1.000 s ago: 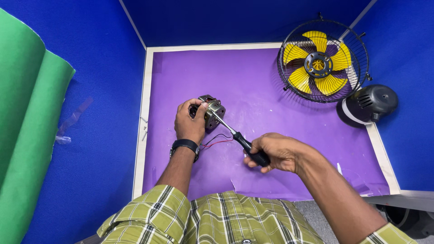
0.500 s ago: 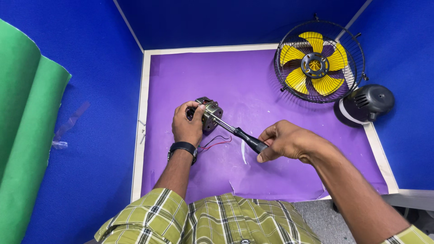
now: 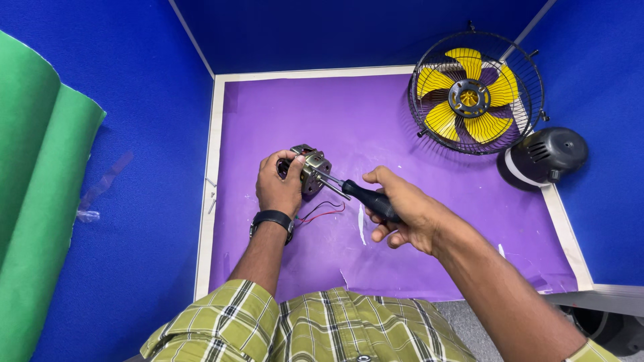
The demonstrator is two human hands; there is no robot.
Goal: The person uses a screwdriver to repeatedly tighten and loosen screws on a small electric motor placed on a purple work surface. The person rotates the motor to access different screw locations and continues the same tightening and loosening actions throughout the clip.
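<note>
My left hand (image 3: 278, 184), with a black watch on the wrist, grips a small metal fan motor (image 3: 312, 171) just above the purple mat (image 3: 376, 114). Thin red and black wires (image 3: 325, 212) trail from the motor onto the mat. My right hand (image 3: 402, 213) holds a screwdriver (image 3: 355, 192) by its black handle. The metal shaft of the screwdriver points left and up, and its tip touches the side of the motor.
A black wire fan guard with yellow blades (image 3: 471, 95) lies at the mat's far right corner. Beside it sits a dark round fan housing (image 3: 545, 157). Blue walls enclose the table on three sides. A green roll (image 3: 33, 201) leans at the left.
My right hand has shifted left and closer to the motor, so less of the screwdriver shaft shows. The left hand and motor have stayed about where they were.
</note>
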